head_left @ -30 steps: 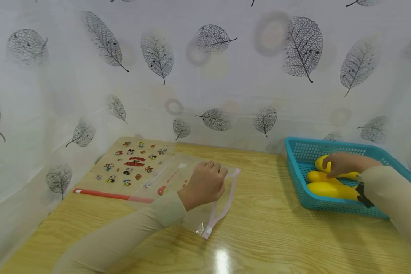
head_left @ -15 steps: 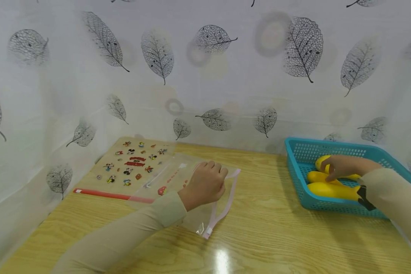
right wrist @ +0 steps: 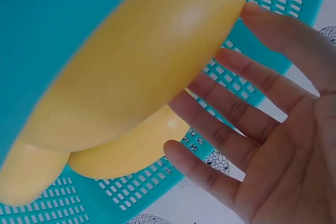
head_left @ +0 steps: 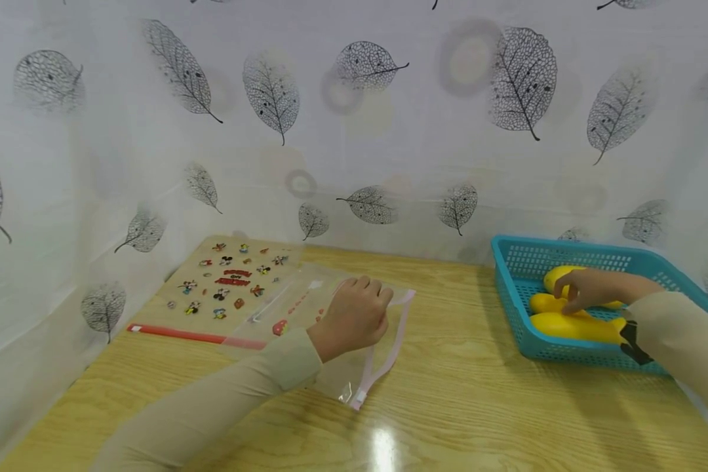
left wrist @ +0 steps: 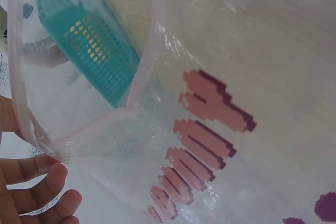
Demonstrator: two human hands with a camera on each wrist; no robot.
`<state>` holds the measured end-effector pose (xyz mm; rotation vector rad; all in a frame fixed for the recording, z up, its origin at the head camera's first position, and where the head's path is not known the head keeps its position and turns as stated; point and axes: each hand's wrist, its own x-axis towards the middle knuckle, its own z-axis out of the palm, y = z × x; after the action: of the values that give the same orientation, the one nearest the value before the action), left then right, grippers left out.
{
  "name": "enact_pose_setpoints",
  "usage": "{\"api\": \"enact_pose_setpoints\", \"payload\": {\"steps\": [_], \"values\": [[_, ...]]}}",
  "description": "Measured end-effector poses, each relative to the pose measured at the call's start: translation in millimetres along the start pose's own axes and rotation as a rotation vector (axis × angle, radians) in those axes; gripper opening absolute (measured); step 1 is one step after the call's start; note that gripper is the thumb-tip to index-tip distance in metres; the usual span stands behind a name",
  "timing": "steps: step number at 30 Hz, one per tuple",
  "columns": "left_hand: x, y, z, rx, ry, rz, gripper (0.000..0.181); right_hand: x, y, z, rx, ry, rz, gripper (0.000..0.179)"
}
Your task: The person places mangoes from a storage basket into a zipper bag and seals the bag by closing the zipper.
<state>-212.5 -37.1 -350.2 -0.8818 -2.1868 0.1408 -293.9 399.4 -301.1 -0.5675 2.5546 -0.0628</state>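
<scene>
My left hand (head_left: 354, 314) pinches the mouth of a clear plastic zip bag (head_left: 307, 298) with a pink edge and a strawberry print. The left wrist view shows this mouth gaping, with the fingertips (left wrist: 55, 177) at its pink rim (left wrist: 144, 66). At the right, my right hand (head_left: 604, 288) reaches into a blue perforated basket (head_left: 510, 314) holding several smooth, elongated yellow mango-like pieces (head_left: 572, 326). Its fingers are spread beside one large yellow piece (right wrist: 142, 66), fingertips right at that piece's edge. Two more yellow pieces lie behind it.
A second clear bag (head_left: 197, 282) with cartoon prints and a red zip strip (head_left: 183, 334) lies flat at the left, partly overlapped by the pink-edged bag. Behind the wooden table (head_left: 448, 406) hangs a white leaf-print curtain (head_left: 413, 151).
My right hand has shifted slightly right within the basket, its fingers lifting a little. The left hand and the bags have stayed in place.
</scene>
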Motion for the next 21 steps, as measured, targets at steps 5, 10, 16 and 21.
{"api": "enact_pose_setpoints", "payload": {"steps": [5,10,16,21], "values": [[0.0,-0.2,-1.1,0.003,0.008,0.002,0.014,0.5,-1.0,0.8,0.059,-0.043,-0.003,0.038],[-0.2,-0.2,-0.2,-0.001,0.017,0.001,0.014,1.5,-3.4,3.6,0.145,-0.099,0.005,0.036],[0.0,-0.2,-1.3,0.004,0.017,0.0,0.015,3.3,-6.1,5.3,0.201,-0.147,0.005,0.037],[-0.2,-0.5,-1.3,0.003,0.014,-0.001,0.014,5.1,-6.8,6.5,0.206,-0.165,0.007,0.04]]}}
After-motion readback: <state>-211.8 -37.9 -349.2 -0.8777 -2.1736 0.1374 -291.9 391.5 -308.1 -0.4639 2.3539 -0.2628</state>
